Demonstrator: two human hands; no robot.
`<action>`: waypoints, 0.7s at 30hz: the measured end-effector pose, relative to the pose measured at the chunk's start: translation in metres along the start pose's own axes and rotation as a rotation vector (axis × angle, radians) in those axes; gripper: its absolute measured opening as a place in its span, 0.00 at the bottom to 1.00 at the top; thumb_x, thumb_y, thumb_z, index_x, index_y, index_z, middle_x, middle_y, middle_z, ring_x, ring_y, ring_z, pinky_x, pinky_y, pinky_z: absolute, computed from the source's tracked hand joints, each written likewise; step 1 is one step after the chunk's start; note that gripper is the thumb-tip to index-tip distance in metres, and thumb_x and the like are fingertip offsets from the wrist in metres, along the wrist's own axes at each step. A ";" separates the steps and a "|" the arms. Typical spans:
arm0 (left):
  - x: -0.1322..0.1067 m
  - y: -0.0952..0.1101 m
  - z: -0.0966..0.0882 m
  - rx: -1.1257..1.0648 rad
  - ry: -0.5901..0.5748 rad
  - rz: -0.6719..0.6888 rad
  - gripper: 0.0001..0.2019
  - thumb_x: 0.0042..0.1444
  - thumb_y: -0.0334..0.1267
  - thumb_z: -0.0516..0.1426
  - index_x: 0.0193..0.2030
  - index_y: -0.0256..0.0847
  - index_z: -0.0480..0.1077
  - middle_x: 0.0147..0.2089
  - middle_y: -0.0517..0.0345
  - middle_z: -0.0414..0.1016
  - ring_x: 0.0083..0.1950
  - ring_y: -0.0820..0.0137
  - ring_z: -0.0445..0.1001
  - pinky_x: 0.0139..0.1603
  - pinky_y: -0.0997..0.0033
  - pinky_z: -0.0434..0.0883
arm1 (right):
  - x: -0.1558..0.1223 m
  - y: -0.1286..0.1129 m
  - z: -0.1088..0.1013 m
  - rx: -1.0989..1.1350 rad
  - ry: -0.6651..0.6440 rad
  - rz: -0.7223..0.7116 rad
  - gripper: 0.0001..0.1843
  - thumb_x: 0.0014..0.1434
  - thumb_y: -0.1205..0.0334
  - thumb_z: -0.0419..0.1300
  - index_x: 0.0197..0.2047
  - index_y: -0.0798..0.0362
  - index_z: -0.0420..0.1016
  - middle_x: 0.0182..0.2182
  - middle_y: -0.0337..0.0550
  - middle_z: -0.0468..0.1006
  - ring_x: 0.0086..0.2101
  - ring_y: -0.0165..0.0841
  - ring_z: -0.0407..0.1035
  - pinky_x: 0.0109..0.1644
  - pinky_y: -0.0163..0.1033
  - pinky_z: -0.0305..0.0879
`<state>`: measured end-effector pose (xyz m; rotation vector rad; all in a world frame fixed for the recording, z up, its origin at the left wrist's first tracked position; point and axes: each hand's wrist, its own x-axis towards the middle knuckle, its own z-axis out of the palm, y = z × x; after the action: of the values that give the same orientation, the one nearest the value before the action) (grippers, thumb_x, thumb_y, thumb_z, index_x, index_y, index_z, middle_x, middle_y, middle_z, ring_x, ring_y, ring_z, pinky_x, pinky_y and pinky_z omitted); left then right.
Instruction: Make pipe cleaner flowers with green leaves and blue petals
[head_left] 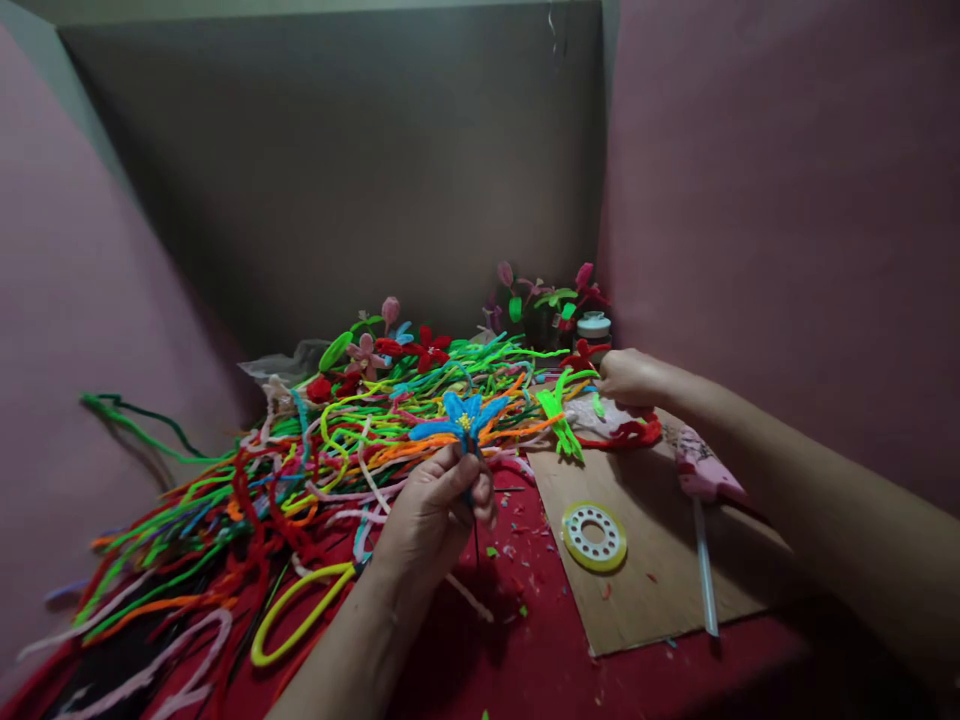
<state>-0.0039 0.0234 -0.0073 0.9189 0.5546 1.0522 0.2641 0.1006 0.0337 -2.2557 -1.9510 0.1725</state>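
Observation:
My left hand [442, 500] is closed around the dark stem of a blue pipe-cleaner flower [466, 412]. The flower stands upright with several petals and a yellow centre. Off to the right, my right hand [626, 380] reaches to the back of the board, over a clear plastic bag [592, 418]. Its fingers are curled and mostly turned away, so what they hold, if anything, is hidden. Beside it lie bright green pipe-cleaner pieces [559, 425] and a red pipe-cleaner piece [637, 432].
A big heap of coloured pipe cleaners [285, 500] covers the left. On the brown board [667, 580] lie a yellow tape roll [592, 537] and a pink glue gun [709, 470] with a clear glue stick. A white-lidded jar [593, 328] and finished flowers [431, 350] stand behind.

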 end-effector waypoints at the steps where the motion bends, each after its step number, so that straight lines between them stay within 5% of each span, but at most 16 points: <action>1: 0.001 -0.001 -0.001 -0.027 0.009 0.006 0.12 0.46 0.37 0.62 0.27 0.36 0.62 0.19 0.64 0.64 0.18 0.79 0.62 0.19 0.80 0.61 | -0.005 0.001 -0.003 -0.009 0.045 -0.015 0.08 0.49 0.67 0.56 0.29 0.57 0.77 0.22 0.49 0.77 0.24 0.35 0.71 0.25 0.34 0.60; 6: 0.001 -0.001 -0.003 -0.142 0.003 0.038 0.11 0.48 0.36 0.61 0.26 0.36 0.62 0.20 0.63 0.64 0.20 0.79 0.64 0.20 0.81 0.61 | -0.021 0.002 -0.011 -0.017 0.277 -0.107 0.14 0.48 0.69 0.55 0.38 0.51 0.77 0.35 0.49 0.78 0.36 0.39 0.71 0.32 0.35 0.59; 12: 0.000 0.003 0.001 -0.182 -0.003 0.051 0.13 0.45 0.35 0.63 0.22 0.36 0.61 0.19 0.63 0.63 0.20 0.78 0.63 0.20 0.80 0.61 | -0.026 -0.001 -0.009 0.092 0.443 -0.189 0.14 0.50 0.70 0.54 0.40 0.54 0.74 0.32 0.49 0.77 0.32 0.37 0.70 0.31 0.36 0.59; 14: 0.000 0.002 0.000 -0.189 0.009 0.050 0.12 0.45 0.35 0.63 0.23 0.36 0.62 0.20 0.62 0.64 0.20 0.78 0.64 0.21 0.80 0.61 | -0.032 -0.005 -0.008 0.346 0.447 -0.244 0.11 0.53 0.67 0.54 0.40 0.55 0.72 0.27 0.44 0.76 0.27 0.33 0.69 0.29 0.35 0.60; 18: 0.002 0.002 -0.001 -0.205 0.072 0.093 0.10 0.44 0.34 0.64 0.25 0.36 0.66 0.21 0.62 0.66 0.22 0.77 0.66 0.25 0.77 0.65 | -0.054 -0.021 0.000 1.222 0.019 -0.452 0.06 0.47 0.66 0.62 0.32 0.54 0.74 0.22 0.38 0.72 0.22 0.27 0.67 0.28 0.34 0.63; 21: 0.000 0.003 0.002 -0.190 0.134 0.113 0.11 0.40 0.34 0.66 0.27 0.34 0.69 0.26 0.57 0.72 0.28 0.73 0.71 0.34 0.71 0.70 | -0.071 -0.037 0.011 1.532 -0.298 -0.515 0.06 0.43 0.70 0.63 0.28 0.54 0.76 0.28 0.39 0.73 0.24 0.26 0.69 0.30 0.34 0.65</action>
<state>-0.0035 0.0232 -0.0035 0.7228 0.5079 1.2526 0.2159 0.0359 0.0286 -0.7352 -1.4242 1.3729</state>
